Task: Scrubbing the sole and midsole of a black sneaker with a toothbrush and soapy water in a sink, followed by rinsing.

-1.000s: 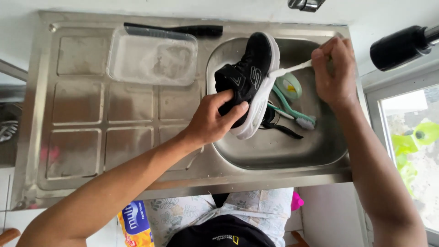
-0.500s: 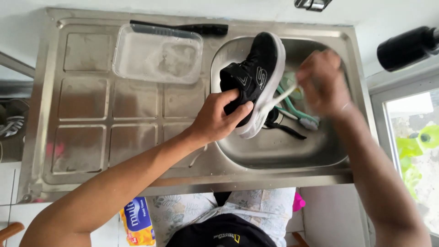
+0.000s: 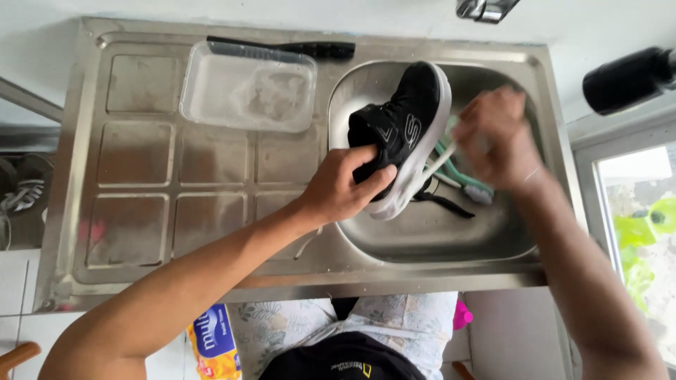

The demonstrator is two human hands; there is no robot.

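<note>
My left hand (image 3: 345, 186) is wrapped around the heel end of a black sneaker (image 3: 401, 130), fingers curled over its collar and thumb underneath, holding it tilted above the sink basin (image 3: 451, 236) with the toe pointing away from me and the white sole (image 3: 422, 176) turned toward my other hand. My right hand (image 3: 496, 141) is blurred just right of the sneaker; it is closed in a pinch on something thin and pale, which looks like a white lace or a brush handle, though I cannot tell which through the blur.

The sneaker looks light, and its knit upper is soft enough to give under my fingers, while the foam sole is the stiffer part. Wet, I judge it would be slippery along the sole, so the padded collar and heel where I grip now seem the surest hold; the toe offers less to grab.

Below the sneaker, in the basin, lies a green-handled brush (image 3: 461, 179) beside a dark strap or lace. Left of the sneaker, on the ribbed steel counter (image 3: 141, 183), stands a clear plastic tub (image 3: 246, 88) with cloudy water, and behind the tub a black comb-like brush (image 3: 282, 48) lies along the back edge. Far right of the sneaker, a black cylindrical object (image 3: 627, 77) juts in near the window.
</note>
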